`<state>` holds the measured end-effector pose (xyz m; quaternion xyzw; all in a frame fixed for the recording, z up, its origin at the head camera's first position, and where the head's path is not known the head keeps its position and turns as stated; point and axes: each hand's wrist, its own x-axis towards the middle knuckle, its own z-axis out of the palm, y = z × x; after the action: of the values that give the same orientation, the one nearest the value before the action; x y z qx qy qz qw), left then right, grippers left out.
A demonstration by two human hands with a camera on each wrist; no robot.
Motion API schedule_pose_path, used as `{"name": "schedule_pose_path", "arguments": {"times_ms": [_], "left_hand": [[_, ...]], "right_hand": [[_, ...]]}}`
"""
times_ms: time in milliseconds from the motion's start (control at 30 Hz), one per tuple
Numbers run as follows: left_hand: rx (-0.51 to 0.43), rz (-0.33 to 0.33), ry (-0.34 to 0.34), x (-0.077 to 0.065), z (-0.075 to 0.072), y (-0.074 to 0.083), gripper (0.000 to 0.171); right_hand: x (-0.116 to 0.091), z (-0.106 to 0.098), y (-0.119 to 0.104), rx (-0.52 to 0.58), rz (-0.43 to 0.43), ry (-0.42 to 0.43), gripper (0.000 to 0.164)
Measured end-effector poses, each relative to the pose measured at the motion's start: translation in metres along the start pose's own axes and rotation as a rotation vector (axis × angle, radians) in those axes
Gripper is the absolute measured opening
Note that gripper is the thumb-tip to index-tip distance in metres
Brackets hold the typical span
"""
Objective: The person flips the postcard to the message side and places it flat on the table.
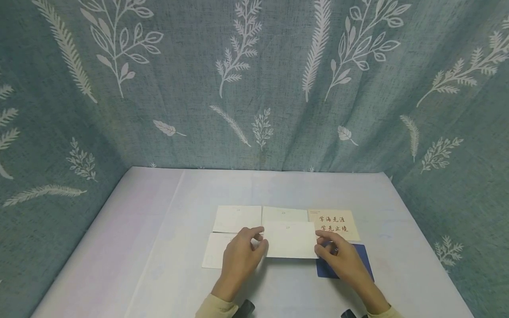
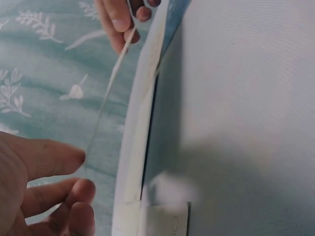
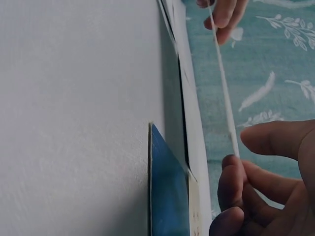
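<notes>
A blank-looking white card (image 1: 289,242), seen nearly edge-on in both wrist views, is held above the table between two hands. My left hand (image 1: 242,258) pinches its left edge with thumb and fingers. At its right edge my right hand (image 1: 343,258) pinches it the same way. Behind it lie two white cards, one at the back left (image 1: 237,218) and one in the middle (image 1: 284,213). Another white card (image 1: 212,252) is partly covered by my left hand. Under my right hand shows a dark blue card (image 1: 363,258), partly hidden.
A cream card (image 1: 334,215) with reddish-brown Chinese characters lies at the back right of the group. All cards rest on a pale table (image 1: 167,247). A teal curtain (image 1: 270,132) with white leaf prints stands behind the table and along both sides.
</notes>
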<state>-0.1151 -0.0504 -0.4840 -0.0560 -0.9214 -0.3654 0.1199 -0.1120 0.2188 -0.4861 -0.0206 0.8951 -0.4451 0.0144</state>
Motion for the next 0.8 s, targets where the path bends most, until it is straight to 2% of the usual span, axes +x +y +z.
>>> {"name": "schedule_pose_path", "arguments": {"times_ms": [233,433,800], "left_hand": [[0.032,-0.035,-0.052,-0.003,0.001,-0.003,0.034],[0.055,-0.053,-0.118,-0.005,0.003,-0.005,0.035],[0.131,-0.079,-0.148,-0.011,0.003,-0.006,0.036]], "right_hand": [[-0.004,0.001,-0.007,-0.025,0.065,-0.055,0.045],[-0.006,0.003,-0.008,-0.065,0.061,-0.066,0.044],[-0.009,0.009,-0.005,-0.108,0.064,-0.095,0.04]]}}
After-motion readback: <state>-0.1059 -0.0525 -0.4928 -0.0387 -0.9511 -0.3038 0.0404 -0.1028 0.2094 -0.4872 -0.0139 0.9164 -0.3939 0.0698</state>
